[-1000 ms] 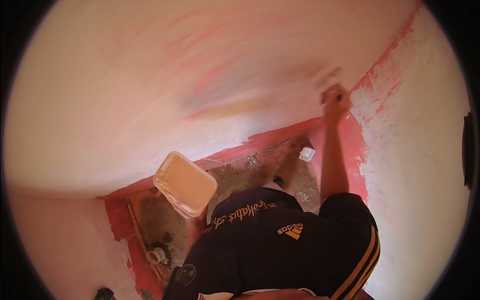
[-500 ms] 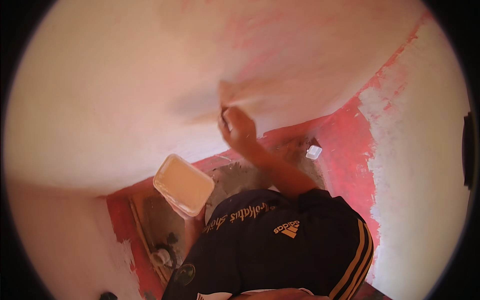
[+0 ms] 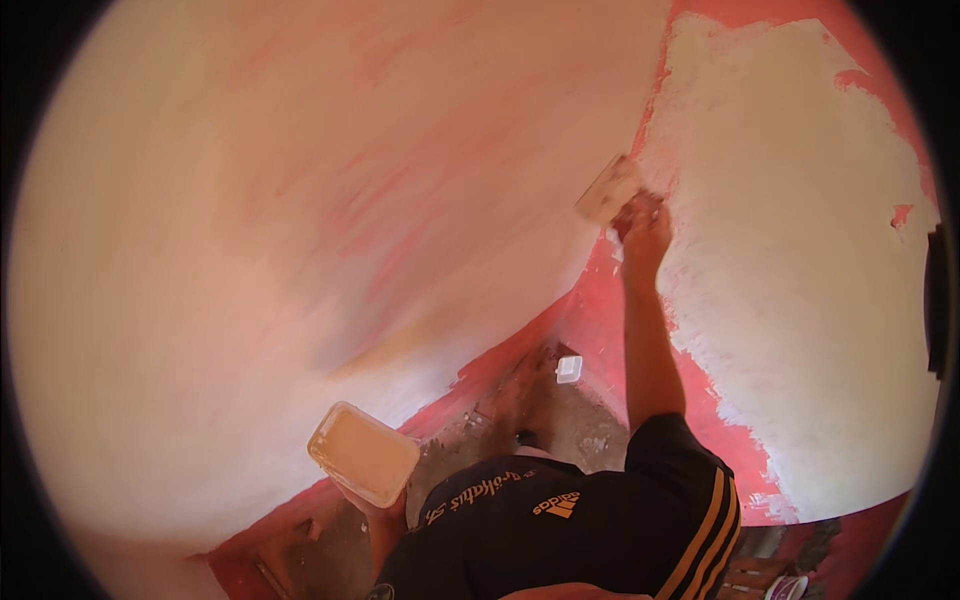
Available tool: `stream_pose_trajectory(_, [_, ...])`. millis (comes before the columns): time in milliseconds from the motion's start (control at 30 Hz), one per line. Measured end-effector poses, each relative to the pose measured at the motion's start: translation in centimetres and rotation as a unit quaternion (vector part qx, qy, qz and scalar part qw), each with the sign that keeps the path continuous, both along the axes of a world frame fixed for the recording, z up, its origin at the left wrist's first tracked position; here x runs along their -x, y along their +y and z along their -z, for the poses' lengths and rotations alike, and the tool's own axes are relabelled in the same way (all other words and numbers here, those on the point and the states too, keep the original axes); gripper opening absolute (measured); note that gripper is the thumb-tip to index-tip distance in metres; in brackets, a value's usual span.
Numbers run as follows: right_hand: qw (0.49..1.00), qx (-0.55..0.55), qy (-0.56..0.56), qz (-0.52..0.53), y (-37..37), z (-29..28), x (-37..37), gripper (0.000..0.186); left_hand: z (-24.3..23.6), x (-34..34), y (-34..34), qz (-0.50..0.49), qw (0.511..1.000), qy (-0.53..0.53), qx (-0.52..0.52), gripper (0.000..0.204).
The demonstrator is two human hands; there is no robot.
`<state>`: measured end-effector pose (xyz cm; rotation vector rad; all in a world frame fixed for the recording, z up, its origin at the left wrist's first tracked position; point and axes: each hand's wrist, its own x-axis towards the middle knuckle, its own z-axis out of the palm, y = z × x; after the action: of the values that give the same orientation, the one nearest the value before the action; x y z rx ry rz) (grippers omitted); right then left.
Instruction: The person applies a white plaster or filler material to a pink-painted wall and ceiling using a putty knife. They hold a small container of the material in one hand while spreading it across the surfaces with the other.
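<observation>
My left hand supports a rectangular plastic tub from below and behind, low at the left of my body. Smooth cream-coloured filler lies in the tub. With my arm stretched up to the right, my right hand is closed round a wide putty knife. Its flat blade is smeared with pale filler and is at the wall near the corner, where the large wall meets the right-hand wall. I cannot tell whether the blade touches.
Red paint shows along the corner, in streaks on the large wall and in a band above the floor. A small white box stands at the corner's foot. Another white tub is at the lower right.
My right hand has moved right with the putty knife, from the middle of the large wall to the corner. The view has turned right; my left hand still holds the tub.
</observation>
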<state>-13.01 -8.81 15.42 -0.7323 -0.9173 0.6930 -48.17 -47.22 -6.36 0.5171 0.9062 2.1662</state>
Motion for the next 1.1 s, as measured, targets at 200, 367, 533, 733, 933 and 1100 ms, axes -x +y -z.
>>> stream_pose_trajectory(200, [0.980, -0.135, -0.119, 0.085, 16.4, -13.2, -15.0, 0.019, -5.6, -11.0, 10.5, -0.072, 0.968, 0.237, 0.039, 0.047])
stream_pose_trajectory(367, [0.951, -0.089, -0.200, 0.220, 31.4, -20.6, -25.7, 0.020, -8.6, -20.0, 20.8, 0.043, 0.997, 0.041, -0.040, 0.084])
stream_pose_trajectory(533, [0.895, -0.102, -0.238, 0.364, 44.7, -23.6, -31.2, 0.035, -9.3, -27.2, 30.0, 0.043, 0.999, -0.013, -0.020, 0.071])
stream_pose_trajectory(733, [0.848, -0.203, -0.257, 0.417, 53.5, -27.6, -31.6, 0.032, -7.5, -30.8, 38.3, -0.009, 0.996, -0.069, -0.059, 0.058])
stream_pose_trajectory(933, [0.807, -0.345, -0.322, 0.355, 44.1, -29.7, -22.8, 0.019, -5.3, -35.0, 42.6, -0.003, 0.994, -0.083, -0.077, 0.051])
stream_pose_trajectory(1100, [0.799, -0.486, -0.302, 0.186, 36.6, -29.5, -20.4, 0.029, -6.1, -40.0, 43.8, 0.018, 0.980, -0.152, -0.126, 0.050])
